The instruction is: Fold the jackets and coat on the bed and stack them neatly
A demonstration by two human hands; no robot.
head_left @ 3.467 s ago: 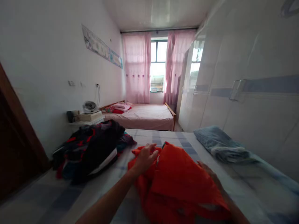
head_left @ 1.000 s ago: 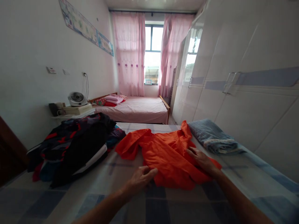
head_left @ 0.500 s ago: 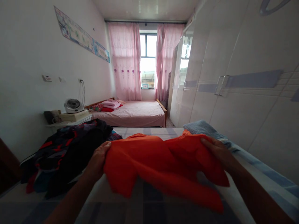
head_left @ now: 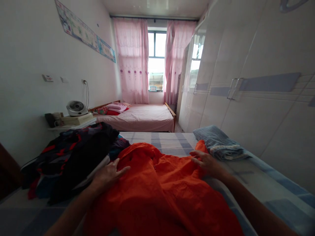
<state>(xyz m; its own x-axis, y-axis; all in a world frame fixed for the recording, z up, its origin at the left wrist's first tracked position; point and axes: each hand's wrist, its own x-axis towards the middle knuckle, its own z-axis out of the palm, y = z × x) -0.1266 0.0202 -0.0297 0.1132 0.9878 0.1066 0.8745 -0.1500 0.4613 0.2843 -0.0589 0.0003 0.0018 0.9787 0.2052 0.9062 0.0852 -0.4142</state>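
"What shows of the person's body?"
"A left forearm [head_left: 71, 209] and a right forearm [head_left: 251, 205], both slim, bare (the view's lower edge crops them) and tapering toward the wrist."
"And the hands?"
"Left hand [head_left: 108, 173] and right hand [head_left: 208, 164] are bare too, slender-fingered; nails are too small to tell."

Home bedrm: pink-sheeted bed [head_left: 147, 116] w/ folded bedding [head_left: 116, 108] nr. window [head_left: 159, 46] w/ pink curtains [head_left: 133, 62], wht. wardrobe [head_left: 236, 52] down R side, sm. fan [head_left: 76, 108] on L, clothes pile [head_left: 83, 150] on checked sheet [head_left: 167, 139] up front.
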